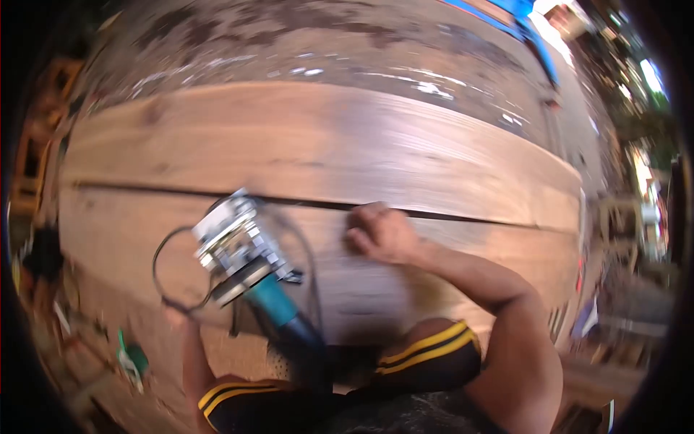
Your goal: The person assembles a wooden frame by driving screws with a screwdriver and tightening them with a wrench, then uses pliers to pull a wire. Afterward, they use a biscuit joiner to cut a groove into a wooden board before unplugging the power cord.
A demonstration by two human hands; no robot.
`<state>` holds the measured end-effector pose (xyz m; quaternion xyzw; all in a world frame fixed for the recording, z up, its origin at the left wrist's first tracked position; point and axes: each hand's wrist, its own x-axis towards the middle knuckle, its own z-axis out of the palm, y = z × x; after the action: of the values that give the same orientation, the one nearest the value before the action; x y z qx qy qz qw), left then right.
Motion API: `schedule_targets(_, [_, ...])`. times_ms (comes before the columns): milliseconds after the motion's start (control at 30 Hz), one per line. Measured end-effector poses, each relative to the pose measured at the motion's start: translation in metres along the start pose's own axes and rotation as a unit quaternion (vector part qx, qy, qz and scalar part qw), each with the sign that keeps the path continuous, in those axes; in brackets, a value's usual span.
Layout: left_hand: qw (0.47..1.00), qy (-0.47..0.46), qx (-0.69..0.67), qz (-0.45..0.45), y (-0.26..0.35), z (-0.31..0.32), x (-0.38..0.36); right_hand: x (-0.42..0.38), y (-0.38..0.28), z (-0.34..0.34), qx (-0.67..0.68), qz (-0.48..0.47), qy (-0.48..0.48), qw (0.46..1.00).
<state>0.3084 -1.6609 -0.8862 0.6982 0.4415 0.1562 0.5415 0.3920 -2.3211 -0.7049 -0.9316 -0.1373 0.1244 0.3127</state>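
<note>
A teal-and-black power tool (273, 298) with a silver metal head lies slantwise on the wooden boards (448, 170), its handle end toward my body. From its left side a black cord (154, 259) curves out in a loop. My left hand (177, 315) is blurred at the lower end of this loop, with its fingers closed around the cord. To the right of the tool, my right hand (383, 233) rests on the boards beside the long dark gap between them. Its fingers are curled under, and whatever they may hold is hidden.
Dusty ground (347, 50) stretches beyond the boards. At the upper right is a blue object (538, 50), partly cut off. A small green item (134, 359) lies at lower left. Blurred wooden structures (622, 224) stand at the right. My knees are close against the near edge.
</note>
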Motion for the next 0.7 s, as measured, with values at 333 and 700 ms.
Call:
schedule_targets(333, [0.982, -0.079, -0.117, -0.123, 0.071, 0.083, -0.083, 0.001, 0.015, 0.015, 0.005, 0.09, -0.03, 0.996])
schedule_targets(700, [0.956, -0.192, -0.161, -0.153, 0.107, 0.156, -0.107, -0.001, 0.003, 0.036, -0.051, 0.134, 0.09, 0.986])
